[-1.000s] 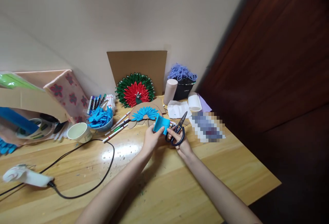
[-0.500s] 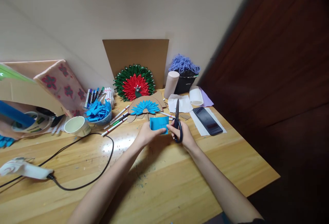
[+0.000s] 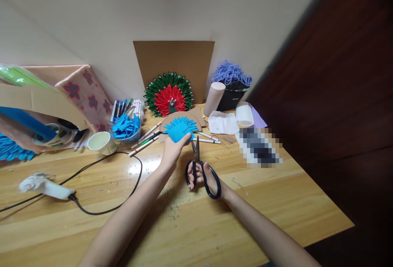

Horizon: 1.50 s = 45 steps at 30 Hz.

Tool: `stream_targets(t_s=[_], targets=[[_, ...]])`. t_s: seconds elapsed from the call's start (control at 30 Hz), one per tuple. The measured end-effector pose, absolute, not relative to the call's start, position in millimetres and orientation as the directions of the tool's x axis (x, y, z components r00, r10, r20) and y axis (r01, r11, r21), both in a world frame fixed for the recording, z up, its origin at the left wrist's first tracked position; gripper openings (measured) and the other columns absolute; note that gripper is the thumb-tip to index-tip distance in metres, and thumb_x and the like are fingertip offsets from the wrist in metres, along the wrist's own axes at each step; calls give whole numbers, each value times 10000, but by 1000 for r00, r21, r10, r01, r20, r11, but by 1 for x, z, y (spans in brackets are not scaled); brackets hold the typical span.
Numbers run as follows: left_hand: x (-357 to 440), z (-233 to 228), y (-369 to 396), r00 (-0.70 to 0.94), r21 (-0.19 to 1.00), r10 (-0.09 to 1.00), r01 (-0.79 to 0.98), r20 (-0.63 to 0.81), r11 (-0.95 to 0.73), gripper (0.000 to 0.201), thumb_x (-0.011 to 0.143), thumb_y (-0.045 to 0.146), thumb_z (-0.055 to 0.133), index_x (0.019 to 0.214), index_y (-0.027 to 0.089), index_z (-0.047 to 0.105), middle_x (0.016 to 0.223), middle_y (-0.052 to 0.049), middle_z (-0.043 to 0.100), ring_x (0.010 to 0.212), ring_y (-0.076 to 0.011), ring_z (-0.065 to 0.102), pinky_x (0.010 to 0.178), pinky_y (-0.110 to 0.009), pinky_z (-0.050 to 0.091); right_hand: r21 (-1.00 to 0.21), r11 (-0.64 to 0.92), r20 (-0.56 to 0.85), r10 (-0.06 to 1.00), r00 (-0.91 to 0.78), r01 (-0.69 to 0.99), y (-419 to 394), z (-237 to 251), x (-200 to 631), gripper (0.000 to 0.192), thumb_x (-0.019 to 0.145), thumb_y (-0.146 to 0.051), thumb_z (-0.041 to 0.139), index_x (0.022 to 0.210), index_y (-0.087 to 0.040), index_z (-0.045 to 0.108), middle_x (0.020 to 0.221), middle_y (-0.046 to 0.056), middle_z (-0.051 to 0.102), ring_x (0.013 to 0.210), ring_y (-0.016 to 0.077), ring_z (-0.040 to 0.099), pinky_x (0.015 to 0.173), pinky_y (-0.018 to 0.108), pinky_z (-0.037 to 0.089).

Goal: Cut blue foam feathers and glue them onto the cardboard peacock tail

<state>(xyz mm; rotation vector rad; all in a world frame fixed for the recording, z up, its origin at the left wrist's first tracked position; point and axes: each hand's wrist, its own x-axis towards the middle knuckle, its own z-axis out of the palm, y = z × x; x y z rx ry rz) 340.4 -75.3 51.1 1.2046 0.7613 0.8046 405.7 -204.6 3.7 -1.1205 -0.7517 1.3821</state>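
Pinched in my left hand [image 3: 174, 147] is a flat piece of bright blue paper or felt [image 3: 178, 131]; which material I cannot tell. My right hand [image 3: 204, 177] has its fingers through the black handles of a pair of scissors [image 3: 196, 152]. The blades are parted a little and point up and away, with their tips close to the blue piece's lower right corner. Behind my left hand lies a rounded cardboard piece [image 3: 184, 115] carrying a fan of blue petals [image 3: 188, 123], partly covered by the blue piece.
A bowl of blue cut pieces [image 3: 125, 130], a pale cup [image 3: 102, 142] and several markers [image 3: 144, 148] lie to the left. A white glue gun [image 3: 46, 187] trails a black cord. A red and green petal fan [image 3: 170, 97] leans on cardboard [image 3: 175, 58]. A tumbler [image 3: 214, 99] stands behind white paper [image 3: 223, 123].
My right hand has turned the scissors from upright and narrow to parted handles and blades, lower and left. My left hand has shifted the blue piece up over the petal fan. The view has swung slightly.
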Motion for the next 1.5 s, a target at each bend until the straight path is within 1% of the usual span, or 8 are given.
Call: stream_targets(t_s=[0.13, 0.33, 0.57, 0.8, 0.9, 1.1, 1.3, 1.5], targets=[[343, 45, -82, 513, 976, 852, -115, -102, 187, 422, 609, 375, 710, 927, 110, 630, 928, -103, 671, 796, -192, 624, 715, -305, 510, -926, -132, -191, 972, 139, -353, -203, 2, 404, 686, 617, -824, 323, 759, -177, 502, 592, -21, 490, 451, 110, 539, 514, 270, 493], [345, 39, -88, 540, 972, 834, -117, -110, 204, 365, 617, 387, 697, 846, 108, 647, 889, -94, 684, 836, -205, 622, 710, -284, 507, -921, -143, -223, 957, 188, -363, -201, -3, 405, 678, 596, -840, 317, 714, -187, 456, 535, -42, 463, 375, 96, 489, 456, 269, 481], [346, 42, -92, 523, 977, 841, -66, -139, 202, 395, 615, 384, 700, 884, 100, 643, 868, -91, 688, 852, -207, 619, 732, -280, 492, -921, -144, -232, 949, 213, -363, -201, -3, 403, 680, 577, -850, 308, 687, -192, 440, 483, -60, 438, 344, 91, 479, 401, 236, 450], [347, 36, -91, 519, 962, 841, -116, -153, 247, 408, 589, 383, 721, 890, 115, 653, 959, -98, 680, 835, -197, 633, 786, -317, 492, -892, -127, -251, 937, 243, -433, -199, -8, 401, 650, 519, -819, 462, 693, -194, 435, 462, -84, 440, 299, 74, 452, 324, 191, 391], [348, 35, -91, 524, 953, 838, -147, -152, 264, 406, 583, 370, 728, 892, 117, 654, 998, -106, 671, 856, -202, 632, 800, -325, 492, -886, -121, -254, 935, 249, -449, -199, -14, 402, 602, 545, -774, 514, 692, -195, 440, 453, -87, 437, 292, 75, 443, 305, 183, 367], [347, 39, -90, 502, 957, 853, -147, -145, 250, 429, 582, 359, 734, 917, 103, 652, 982, -119, 675, 847, -207, 635, 772, -322, 501, -912, -121, -244, 929, 279, -393, -201, -18, 405, 499, 642, -676, 542, 722, -193, 446, 477, -81, 453, 296, 68, 439, 290, 167, 340], [345, 40, -86, 406, 969, 907, -158, -110, 188, 440, 610, 379, 716, 953, 112, 646, 1010, -115, 669, 882, -197, 631, 854, -325, 463, -934, -113, -215, 936, 280, -339, -203, -15, 402, 511, 652, -689, 522, 737, -190, 448, 488, -80, 438, 303, 55, 420, 288, 155, 322], [346, 41, -90, 426, 973, 892, -96, -151, 211, 420, 586, 376, 733, 894, 101, 655, 958, -116, 682, 877, -216, 629, 808, -320, 477, -960, -89, -175, 931, 321, -264, -203, -12, 398, 548, 710, -730, 375, 714, -185, 427, 484, -86, 408, 325, 52, 439, 344, 164, 368]])
